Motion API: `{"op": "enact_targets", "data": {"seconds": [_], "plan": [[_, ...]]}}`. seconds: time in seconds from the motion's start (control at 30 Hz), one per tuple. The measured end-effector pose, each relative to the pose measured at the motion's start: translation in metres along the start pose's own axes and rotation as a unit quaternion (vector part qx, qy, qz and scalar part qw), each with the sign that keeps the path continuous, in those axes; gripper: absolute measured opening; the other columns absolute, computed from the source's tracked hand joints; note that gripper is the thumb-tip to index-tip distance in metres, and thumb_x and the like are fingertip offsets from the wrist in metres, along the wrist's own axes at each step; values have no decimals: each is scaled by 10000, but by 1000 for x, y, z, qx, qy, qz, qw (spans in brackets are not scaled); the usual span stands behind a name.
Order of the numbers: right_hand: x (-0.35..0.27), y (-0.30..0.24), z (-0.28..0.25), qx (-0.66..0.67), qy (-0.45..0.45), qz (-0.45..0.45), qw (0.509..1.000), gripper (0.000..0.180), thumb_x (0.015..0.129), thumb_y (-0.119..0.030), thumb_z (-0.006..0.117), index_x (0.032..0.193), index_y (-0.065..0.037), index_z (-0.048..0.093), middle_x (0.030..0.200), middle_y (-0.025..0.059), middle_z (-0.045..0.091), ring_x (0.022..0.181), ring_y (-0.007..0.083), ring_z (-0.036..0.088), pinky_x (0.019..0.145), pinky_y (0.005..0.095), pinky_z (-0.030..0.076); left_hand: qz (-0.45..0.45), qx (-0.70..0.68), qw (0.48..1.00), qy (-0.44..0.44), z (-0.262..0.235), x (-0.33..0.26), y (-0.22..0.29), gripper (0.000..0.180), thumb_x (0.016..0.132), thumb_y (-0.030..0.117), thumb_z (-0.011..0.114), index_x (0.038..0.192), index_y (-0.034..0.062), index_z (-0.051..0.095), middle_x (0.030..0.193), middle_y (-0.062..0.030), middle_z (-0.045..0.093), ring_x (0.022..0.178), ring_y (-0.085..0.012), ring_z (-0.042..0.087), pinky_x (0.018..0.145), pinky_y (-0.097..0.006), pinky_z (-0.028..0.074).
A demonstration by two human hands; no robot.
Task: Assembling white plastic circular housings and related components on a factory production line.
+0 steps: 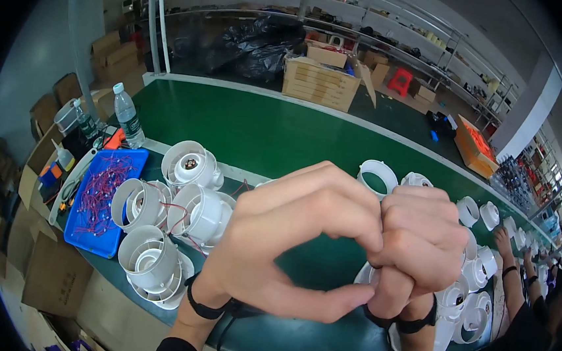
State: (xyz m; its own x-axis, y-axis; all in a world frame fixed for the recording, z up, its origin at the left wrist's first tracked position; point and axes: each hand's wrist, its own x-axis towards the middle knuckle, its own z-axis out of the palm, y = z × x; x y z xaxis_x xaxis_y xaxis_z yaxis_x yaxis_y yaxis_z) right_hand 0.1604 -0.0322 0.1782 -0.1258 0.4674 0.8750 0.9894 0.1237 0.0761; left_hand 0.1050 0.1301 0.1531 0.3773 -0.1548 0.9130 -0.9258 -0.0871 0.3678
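Both hands are up close to the camera w/ nothing in them: my left hand (289,242) curls open around my right hand (414,242), which is balled into a fist, fingers folded in, thumb pointing down. Left fingers rest on the right knuckles; no part is gripped by either.

Nearest work pieces are the white plastic fan housings (165,226), clustered on the green bench (264,134) just left of my left wrist, approx. four of them tipped on their sides and touching each other. More white housings (469,302) sit to the right, partly hidden behind my fist.

Handling, my guess: moulded plastic, so light & stiff, smooth enough to slip a bit. Thin rims and the inner hub w/ its red wires look like the fragile bits. I'd take one by the outer cylinder wall, fingers round the barrel, not by the wires or the flared lip.

Containers: blue tray (82,229) at far left holds a tangle of red wire leads, well filled. Cardboard box (320,83) beyond the bench is open; contents can't tell. Two clear water bottles (128,116) stand behind the tray, capped.
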Motion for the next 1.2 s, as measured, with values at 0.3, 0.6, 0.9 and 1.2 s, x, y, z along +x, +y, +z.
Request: {"op": "enact_targets", "data": {"seconds": [0.3, 0.6, 0.9, 1.2], "plan": [[-50, -1, 17, 38, 125, 105, 986, 54, 542, -53, 524, 571, -31, 484, 490, 36, 367, 369, 191, 358, 383, 287, 262, -45, 4, 995, -92, 10, 1, -10, 451, 589, 44, 882, 972, 24, 644, 953, -129, 661, 864, -247, 640, 740, -331, 514], [-80, 16, 7, 15, 194, 81, 978, 125, 773, -74, 513, 687, 17, 510, 522, 46, 479, 387, 173, 437, 377, 288, 339, -96, -44, 986, -132, 28, -1, -27, 423, 626, 3, 863, 990, 28, 650, 1136, -194, 612, 921, -248, 643, 737, -315, 539], [-102, 25, 7, 9, 263, 86, 961, 165, 941, -129, 430, 857, 13, 438, 601, 32, 492, 434, 127, 447, 394, 299, 404, -60, -71, 995, -41, 60, -8, -44, 369, 626, -66, 833, 939, 7, 652, 1188, -270, 576, 887, -229, 643, 677, -302, 561], [-97, 12, 5, -6, 259, 170, 951, 225, 935, -189, 426, 814, -3, 463, 615, 46, 520, 434, 117, 431, 405, 274, 361, -47, -61, 996, -53, 57, -6, -41, 347, 637, -39, 834, 935, 22, 666, 1202, -221, 568, 877, -222, 633, 727, -309, 536]]}}
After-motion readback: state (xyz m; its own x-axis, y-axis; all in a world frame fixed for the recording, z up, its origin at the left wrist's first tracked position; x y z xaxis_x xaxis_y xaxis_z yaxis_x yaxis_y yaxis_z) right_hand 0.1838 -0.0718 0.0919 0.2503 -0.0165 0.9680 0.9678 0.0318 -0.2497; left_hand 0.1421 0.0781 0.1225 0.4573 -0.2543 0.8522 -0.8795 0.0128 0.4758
